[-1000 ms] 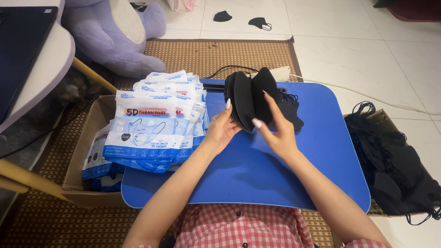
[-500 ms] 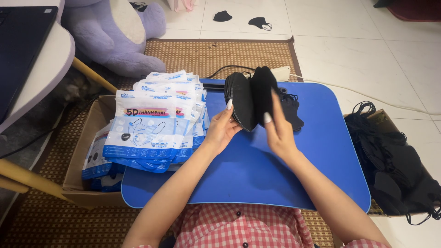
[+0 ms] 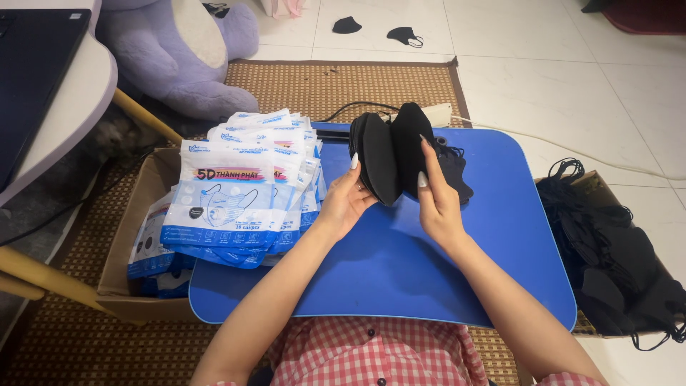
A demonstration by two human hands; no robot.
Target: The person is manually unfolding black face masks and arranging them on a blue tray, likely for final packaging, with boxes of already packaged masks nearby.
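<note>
White-and-blue flat mask packets (image 3: 239, 189) fan over the blue tray (image 3: 400, 264)'s left edge. Above the tray's centre, left hand (image 3: 346, 204) and right hand (image 3: 437, 200), fingers curled closed, together grip a stack of black masks (image 3: 389, 154).

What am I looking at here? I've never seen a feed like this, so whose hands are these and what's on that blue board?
There is no machine here: a person works with two bare hands. The single picture comes from a camera worn on that person's head, looking down. The left hand and right hand together hold a stack of black masks above a blue lap table. A pile of mask packets lies on the table's left edge, spilling over a cardboard box. More loose black masks sit in a box to the right. A purple plush toy rests on the woven mat behind.
</note>
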